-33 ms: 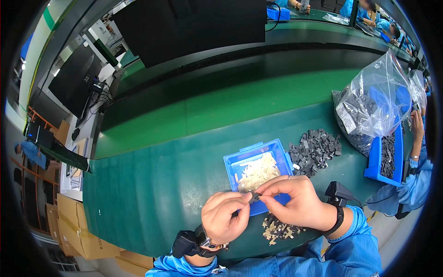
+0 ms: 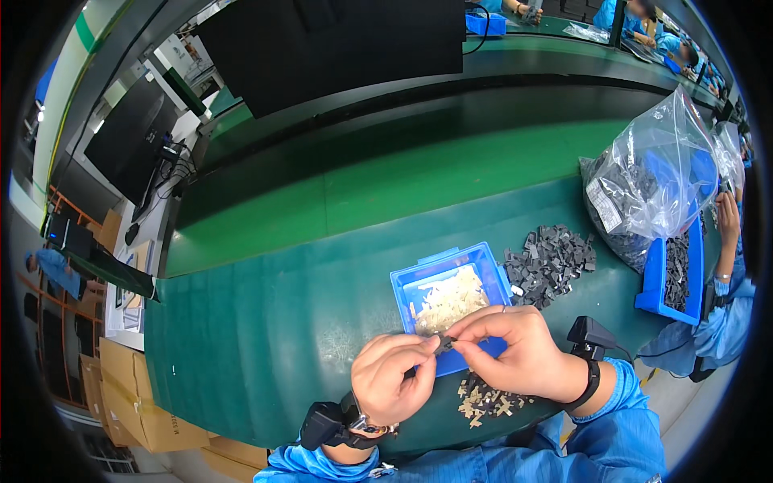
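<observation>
My left hand and my right hand meet fingertip to fingertip over the near edge of the dark green table. Both pinch one small dark part between thumbs and forefingers. Just behind the hands stands a blue tray holding pale beige pieces. A loose pile of dark grey parts lies to the tray's right. Several beige and dark pieces lie scattered under my right wrist. Each wrist carries a black band.
A clear plastic bag of dark parts stands at the right, beside a blue bin. A co-worker's blue sleeve reaches in there. A green conveyor belt runs behind the table. Cardboard boxes sit at lower left.
</observation>
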`<state>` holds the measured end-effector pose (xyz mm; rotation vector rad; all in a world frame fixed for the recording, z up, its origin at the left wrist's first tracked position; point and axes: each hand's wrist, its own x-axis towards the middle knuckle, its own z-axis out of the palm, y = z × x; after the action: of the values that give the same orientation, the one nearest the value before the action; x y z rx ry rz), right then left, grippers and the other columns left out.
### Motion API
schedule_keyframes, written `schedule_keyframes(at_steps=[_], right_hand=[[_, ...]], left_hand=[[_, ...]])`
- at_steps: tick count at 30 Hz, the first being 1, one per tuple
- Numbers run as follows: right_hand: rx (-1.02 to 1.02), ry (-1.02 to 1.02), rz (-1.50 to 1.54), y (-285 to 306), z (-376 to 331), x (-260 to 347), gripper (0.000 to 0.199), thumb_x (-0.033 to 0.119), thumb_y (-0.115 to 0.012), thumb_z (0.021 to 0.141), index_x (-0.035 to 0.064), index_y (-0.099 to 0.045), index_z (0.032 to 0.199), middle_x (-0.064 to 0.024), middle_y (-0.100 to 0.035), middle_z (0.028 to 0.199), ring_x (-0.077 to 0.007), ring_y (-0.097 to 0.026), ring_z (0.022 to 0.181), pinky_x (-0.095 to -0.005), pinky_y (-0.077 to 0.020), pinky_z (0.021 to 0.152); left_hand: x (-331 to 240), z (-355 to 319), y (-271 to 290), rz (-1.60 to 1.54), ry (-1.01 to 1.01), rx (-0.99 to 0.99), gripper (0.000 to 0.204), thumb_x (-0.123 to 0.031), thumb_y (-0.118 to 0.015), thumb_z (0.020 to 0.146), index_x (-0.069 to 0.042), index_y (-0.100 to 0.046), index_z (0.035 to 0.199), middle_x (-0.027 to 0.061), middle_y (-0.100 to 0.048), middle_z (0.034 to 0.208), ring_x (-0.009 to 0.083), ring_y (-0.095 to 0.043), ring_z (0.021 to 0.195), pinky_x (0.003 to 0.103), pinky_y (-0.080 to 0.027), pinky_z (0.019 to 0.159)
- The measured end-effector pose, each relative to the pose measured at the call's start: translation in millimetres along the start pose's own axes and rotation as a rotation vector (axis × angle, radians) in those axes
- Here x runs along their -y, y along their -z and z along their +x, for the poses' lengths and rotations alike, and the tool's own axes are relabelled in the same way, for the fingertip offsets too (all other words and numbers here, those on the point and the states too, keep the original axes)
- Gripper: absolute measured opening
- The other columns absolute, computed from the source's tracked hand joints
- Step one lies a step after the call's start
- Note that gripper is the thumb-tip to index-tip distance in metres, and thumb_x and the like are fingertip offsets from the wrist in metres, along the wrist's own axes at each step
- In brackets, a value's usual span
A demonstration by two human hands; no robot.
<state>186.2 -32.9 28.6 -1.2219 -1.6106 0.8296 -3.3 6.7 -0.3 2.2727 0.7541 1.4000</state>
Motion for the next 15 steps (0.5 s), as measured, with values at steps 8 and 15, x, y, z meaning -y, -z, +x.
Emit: schedule_keyframes(at_steps=[8,15], right_hand=[[0.038,-0.11,0.12,3.5,0.1,0.8,0.007,0.003,-0.072,0.079,-0.0025,-0.071,0.084,-0.0122,-0.074,0.092,-0.0189,-0.073,0.081,-0.0297,-0.0582,0.072],[0.121,-0.154,0.184,12.4,2.5,-0.9,0.008,0.003,-0.073,0.081,-0.0033,-0.072,0.085,-0.0125,-0.074,0.091,-0.0175,-0.072,0.081,-0.0282,-0.0581,0.073]], left_hand=[[0.5,-1.2,-1.7,-0.056,0.004,-0.017,0.027,0.011,-0.072,0.07,-0.003,-0.057,0.086,0.0127,-0.073,0.083,0.0233,-0.072,0.074,0.031,-0.053,0.063],[4.1,-2.6,-0.8,-0.098,-0.061,0.016,0.028,0.012,-0.073,0.069,-0.004,-0.057,0.086,0.0117,-0.073,0.084,0.0233,-0.072,0.076,0.031,-0.051,0.061]])
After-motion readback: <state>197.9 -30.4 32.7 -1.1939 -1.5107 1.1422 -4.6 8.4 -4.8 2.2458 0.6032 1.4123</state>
